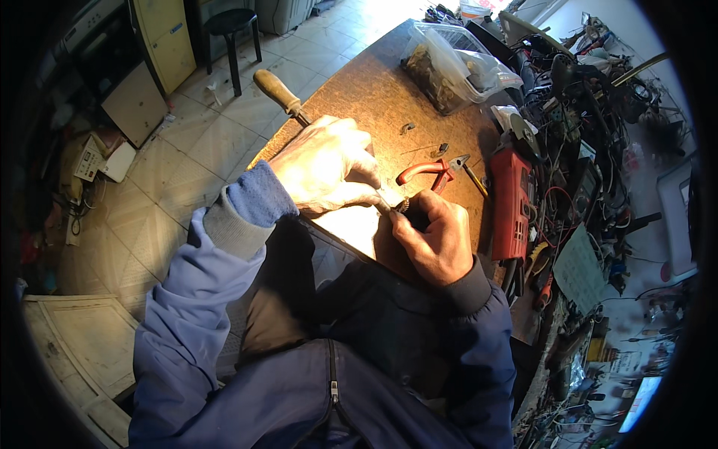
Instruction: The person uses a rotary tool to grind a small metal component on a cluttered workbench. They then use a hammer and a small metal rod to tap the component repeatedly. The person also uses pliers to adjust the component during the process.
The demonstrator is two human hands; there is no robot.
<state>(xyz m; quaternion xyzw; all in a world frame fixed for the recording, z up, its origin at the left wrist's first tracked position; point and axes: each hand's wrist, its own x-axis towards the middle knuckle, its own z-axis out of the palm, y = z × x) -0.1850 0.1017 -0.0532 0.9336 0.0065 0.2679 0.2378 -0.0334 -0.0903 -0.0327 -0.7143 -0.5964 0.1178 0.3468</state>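
A metal tool with a wooden handle [277,91], perhaps a file, runs under my left hand [329,165]. Its shaft disappears beneath the palm, and a narrow grey metal end [384,204], in line with it, shows at my left thumb. My left fingers are closed round it. Close beside that end, my right hand [440,238] pinches a small dark part with a ridged edge [404,204]; the fingers hide most of it. Just beyond the hands lie red-handled pliers [434,173], jaws to the right. Two small dark pieces [407,129] [441,150] rest farther up the worktable.
The brown worktable [359,90] is brightly lit. A clear plastic box [449,71] of parts stands at its far end. On the right are a red device [511,206] and a heap of cables and tools [598,112]. A black stool [232,26] stands on the tiled floor.
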